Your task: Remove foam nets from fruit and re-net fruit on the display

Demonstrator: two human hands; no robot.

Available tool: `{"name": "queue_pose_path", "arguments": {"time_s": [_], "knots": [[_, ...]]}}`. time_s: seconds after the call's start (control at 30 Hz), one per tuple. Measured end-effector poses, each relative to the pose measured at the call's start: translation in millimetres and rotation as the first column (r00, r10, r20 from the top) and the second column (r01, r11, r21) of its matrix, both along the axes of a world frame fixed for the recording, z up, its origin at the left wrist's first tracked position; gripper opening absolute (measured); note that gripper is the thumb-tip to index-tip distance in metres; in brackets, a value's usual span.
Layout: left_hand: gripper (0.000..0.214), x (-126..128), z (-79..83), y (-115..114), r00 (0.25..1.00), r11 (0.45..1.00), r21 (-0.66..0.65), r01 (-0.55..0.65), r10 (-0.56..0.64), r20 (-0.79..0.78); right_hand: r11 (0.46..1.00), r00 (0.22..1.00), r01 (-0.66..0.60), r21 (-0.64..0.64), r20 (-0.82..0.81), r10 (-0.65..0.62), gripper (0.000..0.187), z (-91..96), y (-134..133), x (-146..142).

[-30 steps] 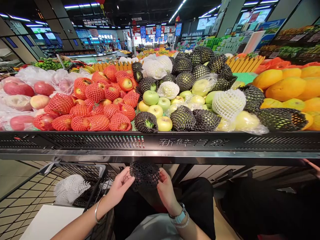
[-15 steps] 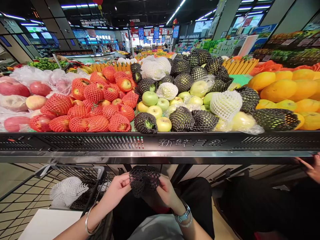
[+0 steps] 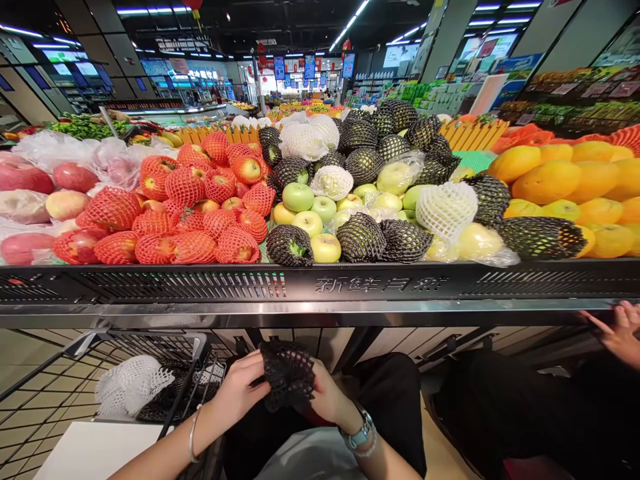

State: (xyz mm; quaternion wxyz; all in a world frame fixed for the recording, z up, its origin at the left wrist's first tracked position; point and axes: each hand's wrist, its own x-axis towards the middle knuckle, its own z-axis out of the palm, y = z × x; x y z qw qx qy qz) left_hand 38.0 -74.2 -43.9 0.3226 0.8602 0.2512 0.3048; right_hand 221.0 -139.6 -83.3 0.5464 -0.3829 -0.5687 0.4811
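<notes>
A black foam fruit net (image 3: 287, 375) hangs crumpled between my two hands, over my lap and below the shelf's metal edge. My left hand (image 3: 245, 381) grips its left side, thumb and fingers closed on the mesh. On the other side my right hand (image 3: 327, 395) holds the net, its fingers partly hidden behind the mesh. No fruit can be made out inside the net. Above, on the shelf, lie yellow-green apples (image 3: 326, 248), black-netted fruit (image 3: 360, 237) and apples in red nets (image 3: 237, 245).
At left stands a wire shopping cart (image 3: 30, 417) holding white foam nets (image 3: 133, 385), black nets (image 3: 167, 397) and a white board (image 3: 95, 452). The shelf's metal rail (image 3: 320, 316) runs across in front. Another person's hand (image 3: 623, 333) rests by the rail at right. Yellow mangoes (image 3: 550, 177) lie at right.
The net has gone from spread wide to more bunched, and sits slightly lower. My left hand has turned over its edge, and my hands are a little closer together.
</notes>
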Motion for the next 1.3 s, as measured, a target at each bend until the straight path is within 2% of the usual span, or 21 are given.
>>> {"name": "queue_pose_path", "arguments": {"time_s": [0.1, 0.2, 0.33, 0.43, 0.47, 0.53, 0.63, 0.67, 0.77, 0.83, 0.97, 1.1, 1.17, 1.23, 1.3], "knots": [[0.025, 0, -4.3, 2, 0.999, 0.998, 0.058, -0.003, 0.006, -0.049, 0.992, 0.991, 0.124, 0.006, -0.056, -0.123, 0.043, -3.4, -1, -2], [0.028, 0, -3.7, 3, 0.992, 0.992, 0.099, 0.084, -0.074, -0.102, 0.984, 0.982, 0.176, -0.004, -0.063, -0.175, 0.058, -6.0, 0, -3], [0.025, -3, -5.8, 0, 0.968, 0.968, 0.155, 0.198, -0.168, -0.185, 0.998, 0.999, 0.023, -0.052, -0.038, -0.025, 0.061, -3.8, 1, -1], [0.024, -6, -14.0, -1, 0.972, 0.963, 0.192, 0.189, -0.156, -0.174, 0.986, 0.986, -0.116, -0.117, -0.133, 0.100, 0.065, -4.3, 0, -2], [0.024, -6, -17.7, -1, 0.976, 0.965, 0.193, 0.176, -0.145, -0.163, 0.983, 0.980, -0.128, -0.132, -0.169, 0.105, 0.066, -5.6, 0, -2], [0.022, -8, -25.1, 2, 0.988, 0.978, 0.179, 0.111, -0.090, -0.122, 0.985, 0.972, -0.067, -0.160, -0.233, 0.029, 0.060, -8.4, 0, -3], [0.014, -10, -33.1, 8, 0.993, 0.992, 0.060, -0.110, 0.112, -0.034, 0.976, 0.954, 0.123, -0.178, -0.248, -0.166, 0.041, -9.8, -1, -2], [0.014, -10, -34.1, 10, 0.984, 0.984, 0.017, -0.175, 0.175, -0.018, 0.975, 0.960, 0.155, -0.157, -0.210, -0.186, 0.034, -9.0, -3, -1], [0.020, -10, -32.4, 14, 0.959, 0.955, -0.093, -0.283, 0.284, 0.001, 0.994, 0.995, 0.103, -0.043, -0.009, -0.104, 0.026, -4.1, -9, 2], [0.022, -10, -29.3, 15, 0.953, 0.937, -0.184, -0.297, 0.304, 0.013, 0.999, 0.997, 0.047, 0.012, 0.067, -0.047, 0.026, -0.5, -12, 4], [0.028, -11, -26.7, 14, 0.951, 0.903, -0.345, -0.258, 0.300, 0.075, 0.999, 0.998, -0.006, 0.037, 0.063, 0.003, 0.027, 6.4, -14, 6], [0.032, -6, -27.7, 14, 0.905, 0.853, -0.459, -0.250, 0.374, 0.201, 0.986, 0.983, -0.160, 0.049, 0.101, 0.155, 0.033, 13.4, -12, -1], [0.039, -3, -26.1, 15, 0.874, 0.827, -0.509, -0.238, 0.411, 0.260, 0.994, 0.991, -0.095, 0.055, 0.099, 0.090, 0.029, 15.5, -10, -5], [0.043, -2, -22.5, 18, 0.838, 0.798, -0.561, -0.220, 0.449, 0.311, 0.994, 0.993, 0.069, 0.083, 0.094, -0.077, 0.025, 19.6, -8, -3], [0.047, -2, -18.1, 22, 0.791, 0.745, -0.643, -0.176, 0.496, 0.358, 0.967, 0.968, 0.195, 0.163, 0.125, -0.216, 0.025, 31.1, -2, 8]]}}
